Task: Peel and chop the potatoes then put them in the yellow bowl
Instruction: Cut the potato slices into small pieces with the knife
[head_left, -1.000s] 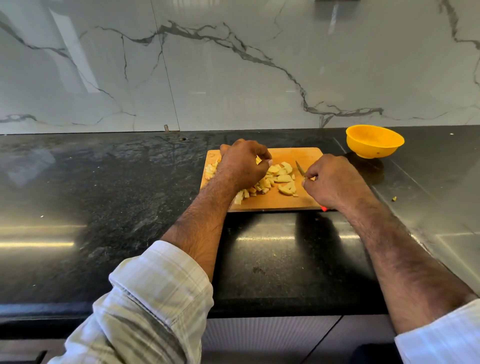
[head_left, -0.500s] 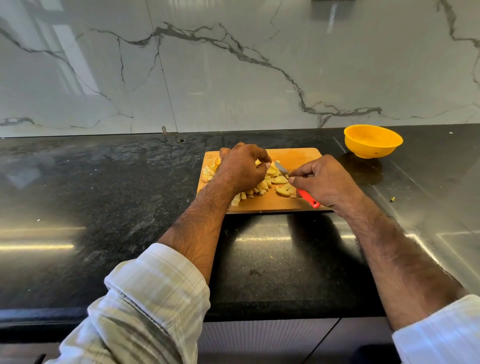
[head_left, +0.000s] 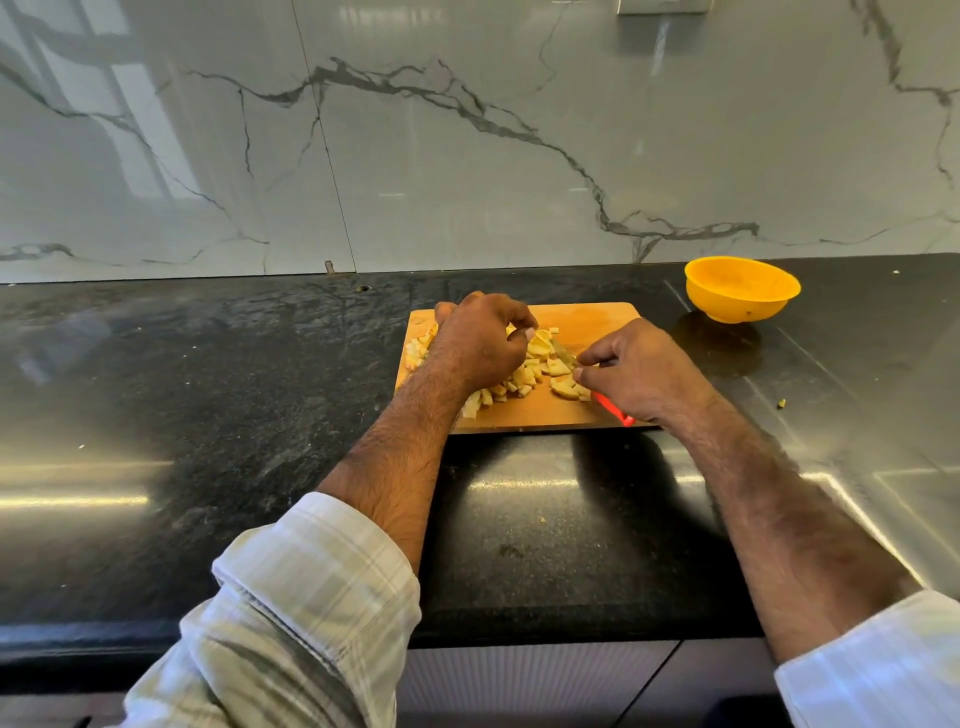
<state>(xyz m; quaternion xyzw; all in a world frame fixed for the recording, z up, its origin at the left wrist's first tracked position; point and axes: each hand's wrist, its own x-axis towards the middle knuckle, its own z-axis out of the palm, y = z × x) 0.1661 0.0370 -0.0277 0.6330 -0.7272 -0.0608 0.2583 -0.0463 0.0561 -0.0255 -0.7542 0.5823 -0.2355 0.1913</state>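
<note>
Marble wall (head_left: 467, 156), white with grey veins, stands behind a black stone counter (head_left: 208, 389) that runs the full width. On the counter, right of centre, lies a wooden board (head_left: 587, 322), and well apart from it, at the back right, sits the yellow bowl (head_left: 740, 288), upright; it looks empty, though its floor is only partly seen. Two bare forearms with rolled pale checked sleeves (head_left: 311, 597) reach onto the board. The left hand (head_left: 480, 343) hovers over the potato pieces (head_left: 524, 374), fingers curled with thumb and forefinger nearly meeting; whether they pinch a piece I cannot tell. The right hand (head_left: 644, 371) grips a knife (head_left: 563, 354), its red handle end poking out below the palm, blade tip among the pieces. The chopped pieces lie heaped on the board between and under both hands. One small scrap (head_left: 781, 402) lies on the counter to the right
</note>
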